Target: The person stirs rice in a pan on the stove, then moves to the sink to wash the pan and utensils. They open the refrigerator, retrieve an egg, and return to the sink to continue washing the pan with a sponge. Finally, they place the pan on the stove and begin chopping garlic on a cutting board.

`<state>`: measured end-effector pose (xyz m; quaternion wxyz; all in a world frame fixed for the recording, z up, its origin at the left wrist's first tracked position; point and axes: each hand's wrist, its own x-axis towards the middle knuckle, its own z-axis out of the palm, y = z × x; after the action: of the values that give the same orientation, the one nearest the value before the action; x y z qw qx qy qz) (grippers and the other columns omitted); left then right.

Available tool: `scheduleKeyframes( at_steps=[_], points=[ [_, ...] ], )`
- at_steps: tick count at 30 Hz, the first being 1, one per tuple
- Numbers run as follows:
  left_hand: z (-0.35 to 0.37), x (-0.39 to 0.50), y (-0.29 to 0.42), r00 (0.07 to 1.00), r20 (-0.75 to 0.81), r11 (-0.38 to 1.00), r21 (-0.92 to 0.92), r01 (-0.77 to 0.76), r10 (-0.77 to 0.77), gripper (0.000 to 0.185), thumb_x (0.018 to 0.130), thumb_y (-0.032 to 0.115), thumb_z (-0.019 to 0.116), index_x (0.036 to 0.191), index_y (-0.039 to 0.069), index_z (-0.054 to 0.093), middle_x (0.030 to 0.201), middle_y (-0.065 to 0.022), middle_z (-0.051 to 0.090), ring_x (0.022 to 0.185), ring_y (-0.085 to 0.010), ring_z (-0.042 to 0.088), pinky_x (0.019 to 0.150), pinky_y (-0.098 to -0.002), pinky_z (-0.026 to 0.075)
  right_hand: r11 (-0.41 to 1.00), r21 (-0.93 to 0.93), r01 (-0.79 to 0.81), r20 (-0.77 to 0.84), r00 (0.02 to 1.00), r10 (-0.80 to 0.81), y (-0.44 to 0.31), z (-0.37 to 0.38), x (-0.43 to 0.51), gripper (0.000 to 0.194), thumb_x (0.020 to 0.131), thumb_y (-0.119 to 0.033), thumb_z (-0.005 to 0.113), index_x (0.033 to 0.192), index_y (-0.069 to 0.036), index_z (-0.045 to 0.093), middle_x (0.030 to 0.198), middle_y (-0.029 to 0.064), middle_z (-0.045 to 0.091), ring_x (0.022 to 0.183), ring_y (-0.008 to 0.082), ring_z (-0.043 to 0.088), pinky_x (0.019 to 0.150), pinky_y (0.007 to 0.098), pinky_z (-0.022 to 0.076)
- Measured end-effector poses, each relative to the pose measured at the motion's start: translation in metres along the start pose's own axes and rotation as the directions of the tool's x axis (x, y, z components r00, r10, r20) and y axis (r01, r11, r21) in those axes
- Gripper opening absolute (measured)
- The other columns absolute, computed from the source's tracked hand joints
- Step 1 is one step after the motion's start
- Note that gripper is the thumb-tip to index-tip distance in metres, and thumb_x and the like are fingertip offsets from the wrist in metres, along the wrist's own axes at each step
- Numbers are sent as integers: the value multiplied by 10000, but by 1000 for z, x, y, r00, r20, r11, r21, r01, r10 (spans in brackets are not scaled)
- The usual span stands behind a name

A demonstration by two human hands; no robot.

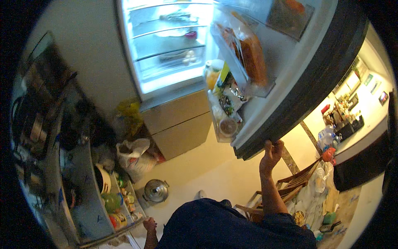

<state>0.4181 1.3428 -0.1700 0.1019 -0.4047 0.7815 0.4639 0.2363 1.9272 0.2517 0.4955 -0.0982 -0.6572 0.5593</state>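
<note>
My right hand (271, 155) is raised at the lower edge of the open refrigerator door (298, 90), its fingers at the dark edge; whether they grip it is hard to tell. Packets and a round tub (228, 127) fill the lower door shelf, and a bag with orange-brown contents (253, 56) stands in the shelf above. Behind the door, the lit refrigerator compartment (171, 40) shows glass shelves with a few items. Low at the left, my left hand (150, 224) hangs beside the corner of an open rack, fingers partly curled, with no held thing visible.
On the floor stand a lidded metal pot (156, 190) and a white sack (135, 158). Shelves with packets and a green item (111, 202) are at left. A wooden chair (292, 183) and a cluttered table (311, 202) stand at right, near a counter (367, 140).
</note>
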Motion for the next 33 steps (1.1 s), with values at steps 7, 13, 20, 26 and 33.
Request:
scheduleKeyframes(
  at_steps=[7,13,20,26,33],
  points=[
    [-57,-28,-120,973,128,931,288,-224,194,268,844,264,702,684,54,653,538,-69,569,414,-190,550,402,-334,438,987,-149,61,241,970,-23,-45,131,-55,347,844,-213,775,1029,-62,524,932,3,548,843,106,485,776,270,428],
    [-148,-116,-217,975,48,736,-648,196,-217,439,921,335,562,1040,-79,646,712,-188,664,474,-295,640,372,-340,514,961,-239,143,344,937,-54,-28,225,-70,354,773,-218,848,939,-40,592,796,8,516,745,142,479,689,285,456],
    [-133,-247,-198,796,-207,724,-585,365,-568,297,872,207,685,653,13,633,519,-72,545,418,-182,554,381,-326,438,951,-78,301,401,882,-246,-16,329,-76,293,796,-236,831,888,-44,629,854,47,638,754,158,550,721,316,492],
    [-67,-331,-251,706,-316,759,-80,646,-634,579,739,525,733,684,-48,671,733,-233,665,728,-356,654,667,-498,513,956,164,243,428,856,-291,64,418,-51,251,877,-243,749,941,-28,638,879,51,632,794,168,559,782,310,487],
    [-19,-412,-295,278,-400,446,-429,786,-873,340,807,389,684,836,56,749,877,-182,717,839,-363,692,735,-472,550,936,-282,211,735,675,70,112,432,-240,342,912,-293,618,1106,-14,647,1080,126,677,943,261,635,856,386,495]
  ],
)
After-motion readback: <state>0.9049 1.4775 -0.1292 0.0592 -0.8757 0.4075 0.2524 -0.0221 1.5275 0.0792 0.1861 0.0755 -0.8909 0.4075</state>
